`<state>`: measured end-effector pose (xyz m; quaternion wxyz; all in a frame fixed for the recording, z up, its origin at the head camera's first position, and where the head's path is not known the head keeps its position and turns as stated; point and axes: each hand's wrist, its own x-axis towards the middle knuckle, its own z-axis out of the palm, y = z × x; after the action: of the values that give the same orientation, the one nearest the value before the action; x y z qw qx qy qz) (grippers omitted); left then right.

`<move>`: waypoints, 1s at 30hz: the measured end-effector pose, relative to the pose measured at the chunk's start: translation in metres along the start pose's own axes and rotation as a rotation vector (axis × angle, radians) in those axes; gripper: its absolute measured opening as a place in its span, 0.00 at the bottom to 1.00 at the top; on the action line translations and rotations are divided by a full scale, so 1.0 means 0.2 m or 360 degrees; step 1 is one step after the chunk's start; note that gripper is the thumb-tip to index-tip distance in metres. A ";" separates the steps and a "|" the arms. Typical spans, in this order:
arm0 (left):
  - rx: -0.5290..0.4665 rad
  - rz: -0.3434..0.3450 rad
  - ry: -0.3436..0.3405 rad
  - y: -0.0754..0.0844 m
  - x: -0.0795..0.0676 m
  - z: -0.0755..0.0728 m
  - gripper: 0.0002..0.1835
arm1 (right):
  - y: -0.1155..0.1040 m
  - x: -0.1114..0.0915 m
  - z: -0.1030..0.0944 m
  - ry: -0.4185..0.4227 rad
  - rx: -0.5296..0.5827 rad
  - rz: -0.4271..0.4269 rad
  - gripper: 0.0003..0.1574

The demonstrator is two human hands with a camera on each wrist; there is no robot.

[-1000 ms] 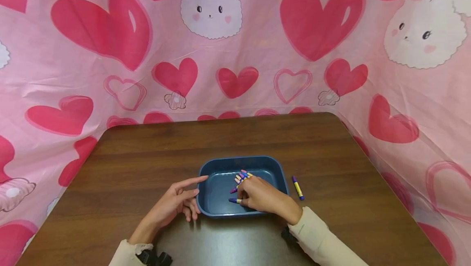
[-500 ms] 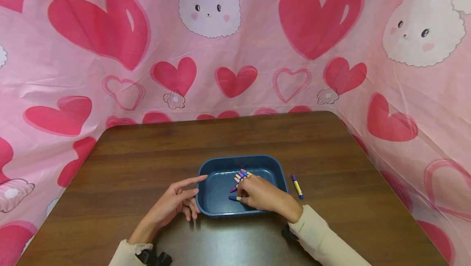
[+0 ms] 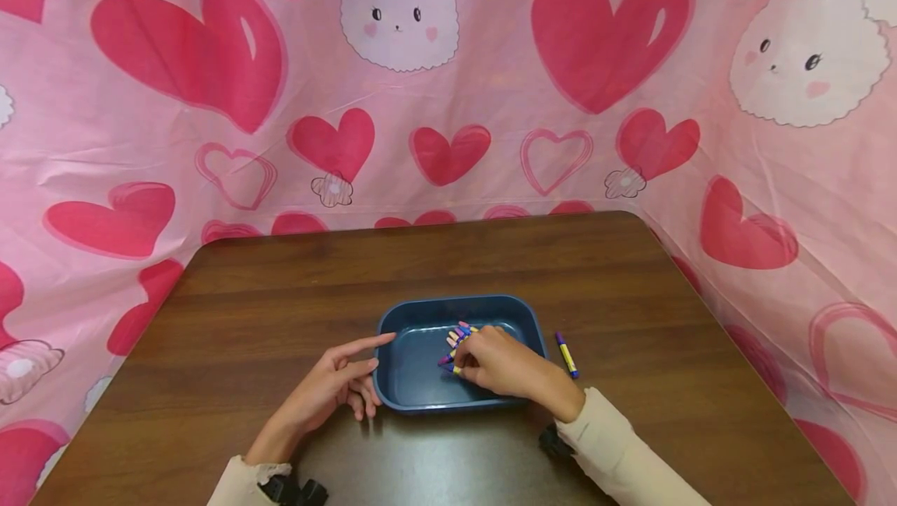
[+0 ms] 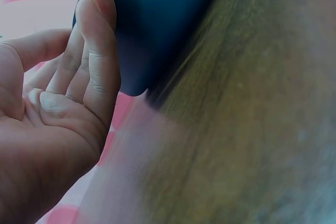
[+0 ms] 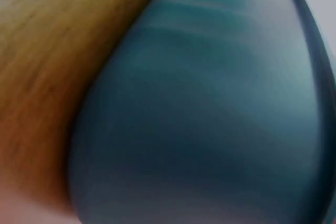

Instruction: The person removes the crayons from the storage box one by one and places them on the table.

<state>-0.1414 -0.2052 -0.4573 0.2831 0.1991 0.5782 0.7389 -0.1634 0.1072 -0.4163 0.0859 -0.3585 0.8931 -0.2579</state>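
A blue tray (image 3: pixel 413 370) stands on the table, with several crayons (image 3: pixel 459 333) bunched near its middle. My right hand (image 3: pixel 508 362) reaches into it and pinches a dark purple crayon (image 3: pixel 452 369) with a yellow wrapper, whose tip points left beside the bunch. The rest of that crayon is hidden under the hand. At the tray's left rim, my left hand (image 3: pixel 343 381) has its index finger extended over the edge and other fingers outside. The left wrist view shows those fingers (image 4: pixel 100 40) against the tray wall. Only the tray's outer side (image 5: pixel 199 103) fills the right wrist view, blurred.
Right of the tray, a single crayon (image 3: pixel 567 355) with a purple end and yellow wrapper lies on the brown wooden table (image 3: pixel 301 288). A pink cloth (image 3: pixel 448 101) printed with hearts and rabbits hangs behind and along both sides.
The dark purple crayon in my right hand has moved away from the tray's near side, up close to the bunch. My left hand has stayed at the rim.
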 end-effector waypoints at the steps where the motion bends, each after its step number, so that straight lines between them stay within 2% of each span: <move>1: 0.0000 0.0000 0.0001 0.00 0.00 0.00 0.27 | 0.00 0.00 -0.01 0.0015 0.0017 0.0002 0.05; 10: -0.0010 -0.0083 0.0051 0.00 0.00 -0.01 0.28 | 0.01 -0.02 -0.08 0.0109 0.0061 0.0036 0.05; 17: -0.0031 -0.0019 0.0006 -0.01 0.00 -0.01 0.27 | 0.00 -0.03 -0.12 0.0147 0.0072 0.0022 0.04; 20: -0.0023 -0.0030 0.0015 -0.01 0.00 -0.01 0.27 | 0.00 -0.04 -0.12 0.0169 0.0071 0.0006 0.03; 25: -0.0008 -0.0052 0.0044 -0.01 0.01 -0.01 0.27 | 0.00 -0.08 -0.12 0.0280 0.0018 -0.0013 0.03; 30: -0.0011 -0.0040 0.0053 -0.02 0.01 -0.01 0.27 | 0.01 -0.13 -0.12 0.0371 -0.0038 0.0067 0.06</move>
<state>-0.1432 -0.2047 -0.4619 0.2834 0.1784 0.5827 0.7405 -0.1544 0.1354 -0.3986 -0.0174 -0.3084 0.9072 -0.2855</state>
